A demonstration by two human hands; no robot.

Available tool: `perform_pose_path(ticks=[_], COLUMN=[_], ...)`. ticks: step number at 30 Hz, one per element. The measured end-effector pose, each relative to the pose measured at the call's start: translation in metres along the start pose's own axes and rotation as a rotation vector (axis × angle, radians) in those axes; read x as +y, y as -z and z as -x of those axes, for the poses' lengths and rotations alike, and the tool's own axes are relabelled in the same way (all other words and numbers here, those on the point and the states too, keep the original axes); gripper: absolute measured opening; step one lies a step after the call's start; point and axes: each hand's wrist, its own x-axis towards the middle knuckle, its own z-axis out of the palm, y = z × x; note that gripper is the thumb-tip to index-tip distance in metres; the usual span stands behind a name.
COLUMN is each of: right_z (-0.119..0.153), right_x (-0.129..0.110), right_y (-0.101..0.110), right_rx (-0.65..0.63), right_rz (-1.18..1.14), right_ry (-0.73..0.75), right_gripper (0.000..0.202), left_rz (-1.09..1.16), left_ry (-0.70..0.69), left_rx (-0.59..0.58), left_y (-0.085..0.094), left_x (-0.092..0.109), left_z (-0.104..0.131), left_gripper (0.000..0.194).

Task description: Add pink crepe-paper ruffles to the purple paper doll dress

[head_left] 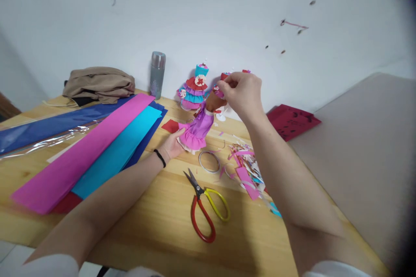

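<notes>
My left hand (173, 143), a black band on its wrist, is closed round the lower edge of a small paper dress (200, 126) with a purple skirt, pink ruffle and brown top. The dress leans to the right above the table. My right hand (242, 91) is raised over its upper end, thumb and index finger pinched together; what they hold, if anything, is too small to make out. Behind stands a tiered paper dress (195, 88) in turquoise, red and purple. Scissors (199, 190) with one red and one yellow handle lie open in front.
Pink (87, 151) and turquoise paper strips (120, 151) lie at the left. A brown cloth (100, 83) and a grey bottle (157, 75) stand behind. Wire ring (209, 162), paper scraps (248, 166) and a dark red bag (290, 122) are at centre and right.
</notes>
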Motion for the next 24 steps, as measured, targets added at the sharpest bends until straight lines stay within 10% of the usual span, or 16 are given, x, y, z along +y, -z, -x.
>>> perform_pose_path(ticks=[24], right_z=[-0.020], right_x=[0.022], right_y=[0.020], right_rx=[-0.269], right_rz=[-0.236], right_ry=[0.004], right_gripper=[0.017], left_rz=[-0.001], left_ry=[-0.095], left_rx=[0.023], left_y=[-0.003], left_x=[-0.001], left_z=[-0.009], left_gripper=[0.023])
